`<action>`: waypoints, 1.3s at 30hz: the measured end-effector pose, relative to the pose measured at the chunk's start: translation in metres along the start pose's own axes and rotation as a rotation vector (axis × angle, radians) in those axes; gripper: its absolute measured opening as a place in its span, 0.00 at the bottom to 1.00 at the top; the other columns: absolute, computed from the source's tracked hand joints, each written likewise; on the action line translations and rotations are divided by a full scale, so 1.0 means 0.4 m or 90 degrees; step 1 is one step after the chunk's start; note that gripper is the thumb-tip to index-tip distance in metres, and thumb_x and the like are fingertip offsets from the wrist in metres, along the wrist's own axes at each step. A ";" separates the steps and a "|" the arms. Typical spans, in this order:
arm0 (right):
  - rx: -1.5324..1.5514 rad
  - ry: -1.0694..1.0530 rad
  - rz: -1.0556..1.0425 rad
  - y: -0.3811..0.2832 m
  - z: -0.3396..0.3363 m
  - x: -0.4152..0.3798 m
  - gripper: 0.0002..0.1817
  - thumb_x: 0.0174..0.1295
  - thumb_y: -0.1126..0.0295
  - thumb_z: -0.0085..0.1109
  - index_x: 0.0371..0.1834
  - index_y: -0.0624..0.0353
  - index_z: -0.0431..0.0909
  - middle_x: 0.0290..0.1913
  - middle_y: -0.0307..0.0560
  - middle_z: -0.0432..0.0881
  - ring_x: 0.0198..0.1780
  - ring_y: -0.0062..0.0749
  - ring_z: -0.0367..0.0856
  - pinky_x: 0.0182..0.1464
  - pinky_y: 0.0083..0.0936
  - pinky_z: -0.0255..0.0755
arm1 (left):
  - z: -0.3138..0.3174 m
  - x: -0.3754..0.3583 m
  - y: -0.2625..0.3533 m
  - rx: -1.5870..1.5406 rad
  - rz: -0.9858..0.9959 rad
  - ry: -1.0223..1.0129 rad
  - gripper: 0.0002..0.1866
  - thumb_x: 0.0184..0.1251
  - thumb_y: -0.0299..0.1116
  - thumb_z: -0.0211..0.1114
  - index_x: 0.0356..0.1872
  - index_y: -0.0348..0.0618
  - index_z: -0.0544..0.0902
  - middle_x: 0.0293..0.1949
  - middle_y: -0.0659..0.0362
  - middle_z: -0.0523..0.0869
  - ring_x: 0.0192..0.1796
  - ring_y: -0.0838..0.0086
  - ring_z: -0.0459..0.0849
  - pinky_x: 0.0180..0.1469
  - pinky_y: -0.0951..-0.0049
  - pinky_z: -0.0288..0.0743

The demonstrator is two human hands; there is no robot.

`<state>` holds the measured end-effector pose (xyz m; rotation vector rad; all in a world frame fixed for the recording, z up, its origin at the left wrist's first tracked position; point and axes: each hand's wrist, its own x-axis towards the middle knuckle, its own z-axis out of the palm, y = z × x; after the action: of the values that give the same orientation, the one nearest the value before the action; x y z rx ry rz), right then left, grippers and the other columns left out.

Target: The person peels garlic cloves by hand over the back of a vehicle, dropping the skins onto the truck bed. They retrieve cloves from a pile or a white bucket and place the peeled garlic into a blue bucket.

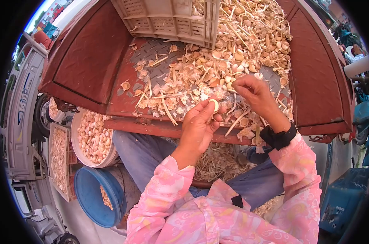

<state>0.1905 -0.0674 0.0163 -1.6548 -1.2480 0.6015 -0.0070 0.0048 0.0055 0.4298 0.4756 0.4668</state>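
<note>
My left hand (200, 124) is closed around a pale garlic clove (215, 105), pinched between thumb and fingertips above the front edge of the truck bed. To its right, my right hand (255, 95) is raised with the fingertips pinched together. I cannot make out what they hold, if anything. Several peeled cloves (228, 80) lie just beside its fingertips. Beneath and beyond both hands spread dry garlic skins (200, 67), cut stalks and loose cloves, heaped higher toward the back right.
A white plastic crate (164, 20) stands tilted at the back. Red metal side panels (84, 57) flank the bed. At lower left are a white bucket (73, 134) of garlic cloves, a blue bucket (84, 195) and a shallow crate (59, 158). A grey vehicle (23, 105) stands far left.
</note>
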 end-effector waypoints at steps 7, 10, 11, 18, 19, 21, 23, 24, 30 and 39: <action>-0.434 -0.013 -0.094 -0.005 -0.002 0.059 0.08 0.54 0.71 0.57 0.37 0.57 0.78 0.38 0.50 0.77 0.37 0.49 0.79 0.37 0.38 0.72 | -0.023 -0.002 0.028 -0.127 -0.057 0.023 0.10 0.69 0.30 0.54 0.46 0.35 0.71 0.44 0.44 0.81 0.33 0.73 0.82 0.32 0.84 0.82; -0.565 -0.056 -0.101 -0.030 0.013 0.062 0.08 0.53 0.71 0.58 0.37 0.57 0.76 0.37 0.48 0.75 0.39 0.48 0.79 0.38 0.40 0.72 | -0.027 -0.006 0.029 -0.127 -0.039 -0.013 0.12 0.69 0.30 0.53 0.49 0.34 0.71 0.47 0.43 0.79 0.38 0.71 0.83 0.37 0.82 0.83; -0.580 -0.057 -0.107 -0.037 0.016 0.057 0.08 0.53 0.71 0.58 0.36 0.57 0.76 0.37 0.48 0.75 0.39 0.48 0.79 0.38 0.39 0.72 | -0.020 -0.010 0.027 -0.118 -0.031 -0.017 0.13 0.69 0.30 0.53 0.50 0.34 0.71 0.47 0.43 0.79 0.38 0.71 0.83 0.38 0.82 0.83; -0.245 0.002 -0.134 -0.080 0.022 0.027 0.06 0.56 0.71 0.56 0.35 0.59 0.76 0.33 0.50 0.78 0.38 0.48 0.79 0.37 0.38 0.72 | -0.020 -0.013 0.016 -0.139 -0.020 -0.027 0.13 0.69 0.30 0.53 0.50 0.34 0.71 0.49 0.43 0.79 0.40 0.69 0.84 0.39 0.80 0.84; -0.188 0.013 -0.121 -0.087 0.021 0.024 0.06 0.56 0.71 0.56 0.35 0.59 0.77 0.33 0.50 0.79 0.38 0.48 0.79 0.37 0.38 0.72 | -0.024 -0.012 0.014 -0.155 -0.028 -0.036 0.12 0.69 0.30 0.53 0.49 0.34 0.72 0.49 0.43 0.79 0.40 0.69 0.84 0.39 0.79 0.84; -0.347 0.016 -0.084 -0.027 -0.010 0.035 0.06 0.56 0.71 0.55 0.36 0.58 0.78 0.34 0.51 0.80 0.38 0.49 0.79 0.37 0.39 0.72 | -0.026 -0.016 0.013 -0.150 -0.041 -0.003 0.11 0.69 0.28 0.53 0.48 0.34 0.72 0.48 0.42 0.79 0.40 0.68 0.84 0.39 0.79 0.84; -0.431 0.011 -0.057 -0.003 -0.029 0.040 0.06 0.55 0.71 0.56 0.35 0.58 0.77 0.34 0.52 0.80 0.38 0.50 0.79 0.37 0.41 0.72 | -0.025 -0.021 0.019 -0.144 -0.046 0.020 0.09 0.68 0.27 0.53 0.47 0.36 0.73 0.47 0.42 0.79 0.41 0.66 0.84 0.39 0.77 0.84; -0.465 -0.015 -0.061 -0.015 -0.028 0.045 0.07 0.55 0.71 0.57 0.37 0.58 0.78 0.34 0.50 0.80 0.38 0.48 0.79 0.38 0.39 0.72 | -0.014 -0.022 0.024 -0.115 -0.033 0.023 0.09 0.68 0.27 0.53 0.46 0.36 0.73 0.45 0.44 0.80 0.40 0.66 0.84 0.38 0.77 0.84; -0.574 -0.133 -0.045 -0.042 0.010 0.047 0.17 0.52 0.71 0.60 0.47 0.56 0.76 0.38 0.52 0.79 0.41 0.51 0.79 0.42 0.41 0.71 | -0.003 -0.026 0.026 -0.028 -0.064 0.006 0.05 0.68 0.30 0.55 0.40 0.41 0.74 0.34 0.56 0.80 0.33 0.73 0.82 0.30 0.81 0.80; -0.638 -0.077 -0.111 0.004 0.020 0.041 0.11 0.54 0.78 0.48 0.41 0.58 0.73 0.30 0.55 0.79 0.37 0.54 0.79 0.37 0.46 0.70 | 0.009 0.003 0.067 -0.020 -0.137 -0.042 0.18 0.73 0.40 0.48 0.52 0.35 0.72 0.36 0.55 0.80 0.32 0.75 0.80 0.31 0.82 0.79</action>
<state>0.1908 -0.0492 0.0140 -2.2716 -1.9345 -0.0919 -0.0128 0.0260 0.0212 0.3577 0.4439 0.2515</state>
